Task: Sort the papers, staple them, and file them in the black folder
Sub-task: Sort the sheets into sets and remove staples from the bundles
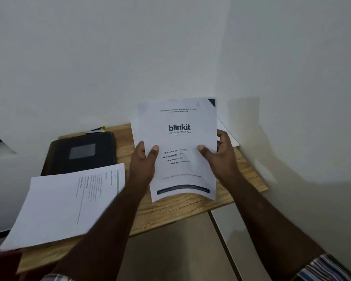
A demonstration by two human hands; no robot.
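The paper stack [177, 151], "blinkit" cover sheet facing us, is held above the wooden table [249, 175], long axis running away from us, header far. Our left hand [143, 165] and right hand [221, 157] grip its side edges. We judge sorting under way: another sheaf [65, 205] lies left, the black folder [81, 153] closed, no stapling evident.

We see a worktop [249, 175] of pale wood with visible grain and a matt finish. The black folder [79, 153] looks like soft, faintly sheened leatherette with a dull grey window. The held sheets [178, 138] and the stack [65, 203] on the left are smooth matt white paper. The wall [109, 57] looks flat and matt.
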